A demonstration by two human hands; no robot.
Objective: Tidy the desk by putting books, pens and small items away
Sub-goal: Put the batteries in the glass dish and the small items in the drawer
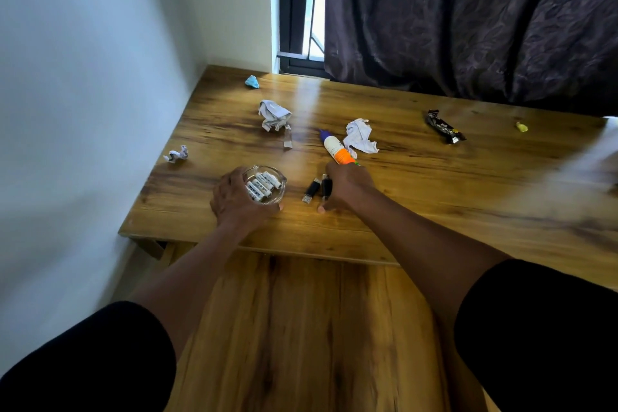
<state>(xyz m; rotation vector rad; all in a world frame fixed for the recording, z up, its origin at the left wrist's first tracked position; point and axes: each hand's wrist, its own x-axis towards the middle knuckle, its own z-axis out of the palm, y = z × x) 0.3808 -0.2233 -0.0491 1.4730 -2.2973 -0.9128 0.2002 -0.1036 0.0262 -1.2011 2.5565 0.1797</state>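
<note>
The left hand (235, 199) is curled around the near-left side of a small glass dish (272, 182), fingers and thumb closed on its rim; the dish sits on the wooden table (418, 197) near the front edge and holds several white batteries (261, 187). The right hand (346, 189) lies palm down just to the right, its fingers bent over the far end of one of two black USB sticks (327, 187), thumb stretched toward the front edge; whether it actually grips the stick cannot be told. The other USB stick (311, 190) lies free between the two hands, just beside the first one.

Touching the right hand's far side is a glue bottle (336, 147) lying on its side, purple cap pointing away, orange band nearest the knuckles. A crumpled white paper (360, 140) rests against the bottle's right side. Farther back lie a larger paper ball (274, 114) and a blue scrap (252, 82); a small paper ball (176, 154) sits near the left edge. Well off to the right are a dark snack wrapper (444, 126) and a yellow bit (521, 126). A dark curtain (485, 17) hangs behind the table.
</note>
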